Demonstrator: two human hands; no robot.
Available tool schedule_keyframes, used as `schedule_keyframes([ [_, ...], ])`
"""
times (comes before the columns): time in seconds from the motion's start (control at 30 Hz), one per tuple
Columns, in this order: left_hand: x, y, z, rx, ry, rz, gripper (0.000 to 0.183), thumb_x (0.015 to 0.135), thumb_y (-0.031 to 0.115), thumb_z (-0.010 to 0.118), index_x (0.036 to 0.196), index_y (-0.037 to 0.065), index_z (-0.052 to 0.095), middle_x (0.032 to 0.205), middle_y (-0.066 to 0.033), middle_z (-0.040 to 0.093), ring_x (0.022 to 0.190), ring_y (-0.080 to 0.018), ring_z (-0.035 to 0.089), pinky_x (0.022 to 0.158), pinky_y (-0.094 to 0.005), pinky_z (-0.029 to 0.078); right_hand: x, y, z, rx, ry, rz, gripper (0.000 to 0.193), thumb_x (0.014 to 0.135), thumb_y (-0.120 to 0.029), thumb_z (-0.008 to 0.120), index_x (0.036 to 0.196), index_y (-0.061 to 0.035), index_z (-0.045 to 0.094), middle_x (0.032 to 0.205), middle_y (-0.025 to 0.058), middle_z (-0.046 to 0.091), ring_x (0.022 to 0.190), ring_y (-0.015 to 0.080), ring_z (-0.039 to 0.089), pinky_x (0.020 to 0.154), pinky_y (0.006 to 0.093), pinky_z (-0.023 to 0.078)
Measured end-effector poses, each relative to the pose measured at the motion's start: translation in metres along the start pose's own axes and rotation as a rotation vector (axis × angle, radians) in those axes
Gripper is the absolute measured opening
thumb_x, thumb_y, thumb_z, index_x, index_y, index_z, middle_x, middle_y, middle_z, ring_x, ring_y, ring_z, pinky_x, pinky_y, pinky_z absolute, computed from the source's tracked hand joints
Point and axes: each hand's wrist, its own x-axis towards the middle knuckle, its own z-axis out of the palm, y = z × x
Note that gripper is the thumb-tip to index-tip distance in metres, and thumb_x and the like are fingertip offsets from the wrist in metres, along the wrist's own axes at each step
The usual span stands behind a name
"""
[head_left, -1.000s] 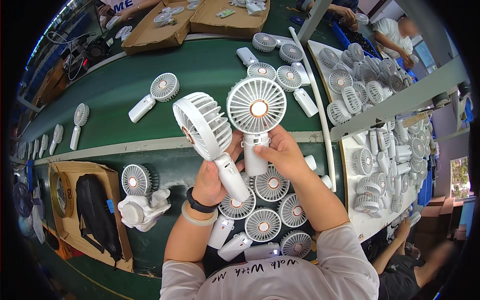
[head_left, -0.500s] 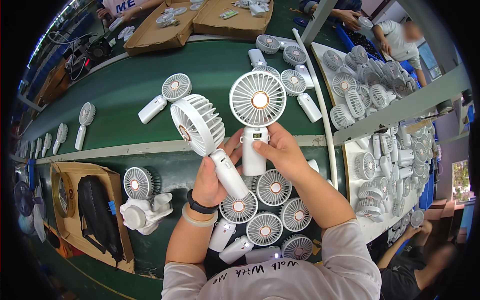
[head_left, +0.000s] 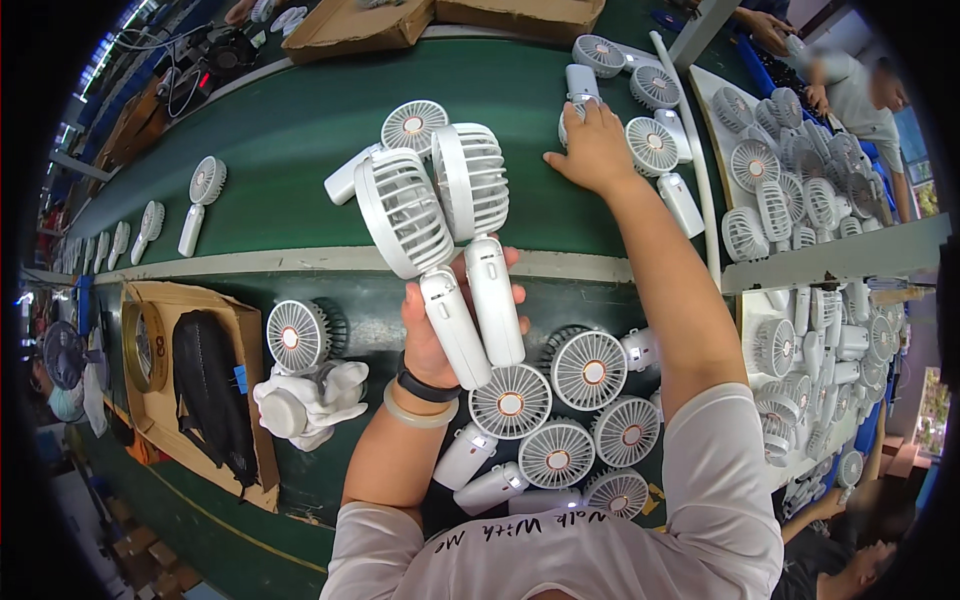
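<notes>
Handheld fans [head_left: 442,290], 2 together, are being gripped by the left hand [head_left: 424,340] as the splayed right hand [head_left: 598,150] is partly covering another fan [head_left: 581,82]

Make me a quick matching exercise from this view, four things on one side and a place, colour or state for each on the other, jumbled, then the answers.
1. Left hand
2. Right hand
3. Black pouch
4. Belt

A. Green
B. Holding two fans
C. In the cardboard box
D. Over a fan handle's round head, fingers spread

Pairs: 1-B, 2-D, 3-C, 4-A
</notes>
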Motion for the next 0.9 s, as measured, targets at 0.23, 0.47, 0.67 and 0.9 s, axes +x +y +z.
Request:
schedule_keyframes([
  [0.23,0.001,0.004,0.004,0.067,0.079,-0.015,0.081,0.071,0.059,0.063,0.131,0.012,0.034,0.114,-0.0139,0.046,0.098,-0.0247,0.048,0.081,-0.0350,0.045,-0.046,-0.055,-0.059,0.882,-0.355,-0.207,0.079,0.067,-0.028,0.073,0.133,-0.0027,0.037,0.136,0.0205,0.037,0.124,0.0370,0.036,0.103,0.0442,0.030],
  [0.47,0.001,0.008,-0.001,-0.161,-0.179,-0.107,0.073,0.078,0.056,0.058,0.137,0.025,0.026,0.115,-0.0117,0.044,0.105,-0.0291,0.045,0.084,-0.0539,0.046,-0.044,-0.046,-0.056,0.511,-0.358,-0.495,0.079,0.067,-0.004,0.069,0.136,-0.0162,0.034,0.145,0.0080,0.025,0.135,0.0336,0.017,0.108,0.0460,0.021],
  [0.67,0.001,0.013,0.003,-0.392,-0.318,-0.192,0.070,0.080,0.058,0.052,0.136,0.025,0.027,0.113,-0.0146,0.039,0.094,-0.0275,0.046,0.069,-0.0512,0.050,-0.045,-0.079,-0.046,0.464,-0.274,-0.556,0.062,0.075,-0.001,0.057,0.132,-0.0207,0.043,0.135,0.0067,0.039,0.128,0.0279,0.032,0.100,0.0461,0.030],
  [0.9,0.000,0.015,0.008,-0.426,-0.425,-0.220,0.069,0.079,0.060,0.050,0.134,0.024,0.031,0.128,-0.0211,0.032,0.090,-0.0282,0.042,0.057,-0.0425,0.052,-0.080,-0.081,-0.110,0.993,-0.073,-0.055,0.029,0.088,-0.012,0.050,0.115,-0.0071,0.056,0.113,0.0124,0.053,0.108,0.0291,0.049,0.093,0.0437,0.036],
])
